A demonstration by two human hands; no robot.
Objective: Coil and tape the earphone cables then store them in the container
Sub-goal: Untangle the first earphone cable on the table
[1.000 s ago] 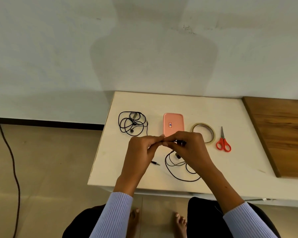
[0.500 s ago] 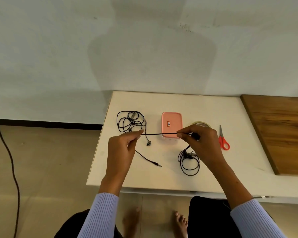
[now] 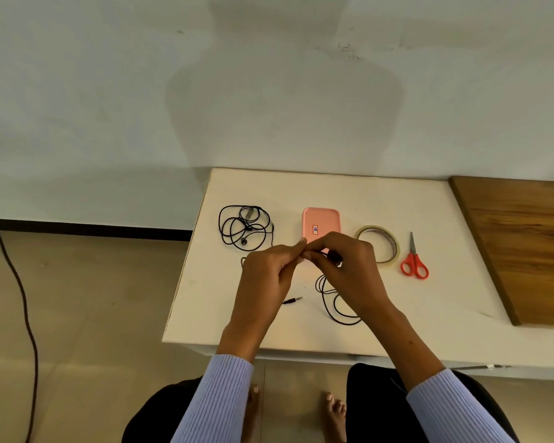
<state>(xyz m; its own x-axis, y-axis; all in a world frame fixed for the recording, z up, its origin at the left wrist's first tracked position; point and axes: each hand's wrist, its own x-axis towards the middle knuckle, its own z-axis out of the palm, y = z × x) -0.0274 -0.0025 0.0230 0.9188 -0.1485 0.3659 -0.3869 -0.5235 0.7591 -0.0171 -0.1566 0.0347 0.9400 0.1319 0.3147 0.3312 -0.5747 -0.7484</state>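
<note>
Both hands meet above the middle of the white table (image 3: 429,314). My left hand (image 3: 266,276) and my right hand (image 3: 349,270) pinch the same black earphone cable (image 3: 330,302) between fingertips, close together. Loops of that cable hang below my right hand onto the table, and its jack plug (image 3: 293,300) lies beside my left wrist. A second black earphone set (image 3: 243,227) sits tangled at the table's back left. The pink container (image 3: 321,223), lid on, lies just behind my fingers. A tape roll (image 3: 379,247) lies right of it.
Red-handled scissors (image 3: 414,262) lie right of the tape roll. A brown wooden board (image 3: 525,244) covers the table's right side. A dark cord (image 3: 23,298) runs down the floor at left. My bare feet show under the table's front edge.
Half a second ago my hands were apart with a stretch of cable taut between them. They have come back together in front of the container, and more loops hang below my right hand.
</note>
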